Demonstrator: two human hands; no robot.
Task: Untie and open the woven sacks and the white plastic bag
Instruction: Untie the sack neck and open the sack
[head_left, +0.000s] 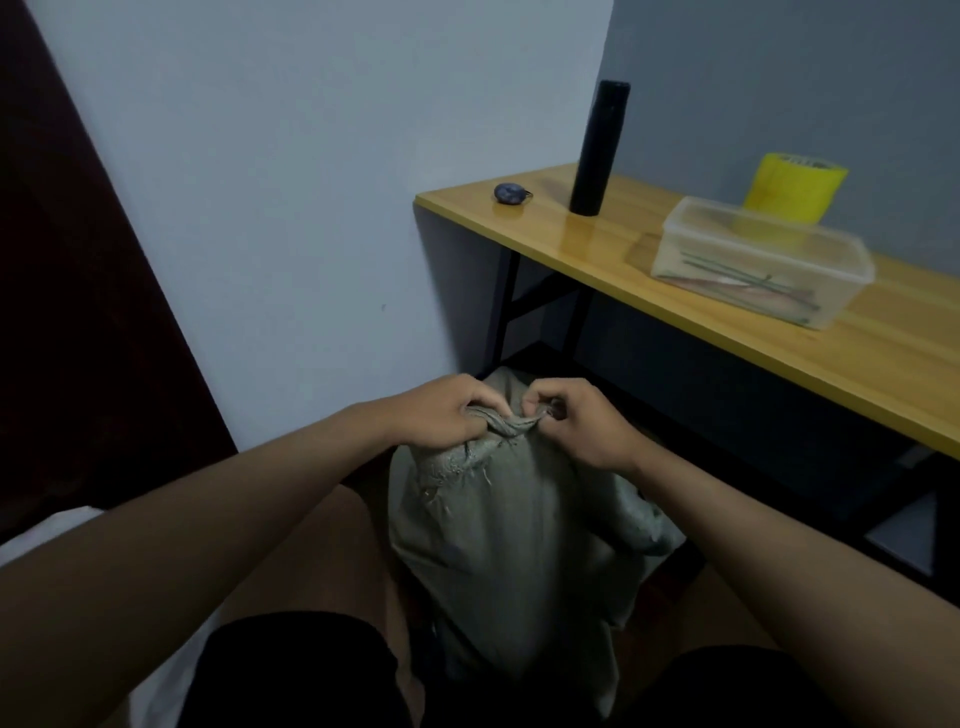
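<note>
A grey woven sack (511, 530) stands upright on the floor between my knees, its neck bunched at the top. My left hand (441, 413) grips the bunched neck from the left, fingers curled round the fabric. My right hand (582, 421) pinches the twisted end of the neck from the right. Both hands meet at the sack's top. No white plastic bag shows in this view.
A wooden table (727, 332) with black legs stands to the right. On it are a black bottle (600, 148), a small dark object (510, 193), a clear plastic box (761, 262) and a yellow tape roll (795, 187). A pale wall is behind.
</note>
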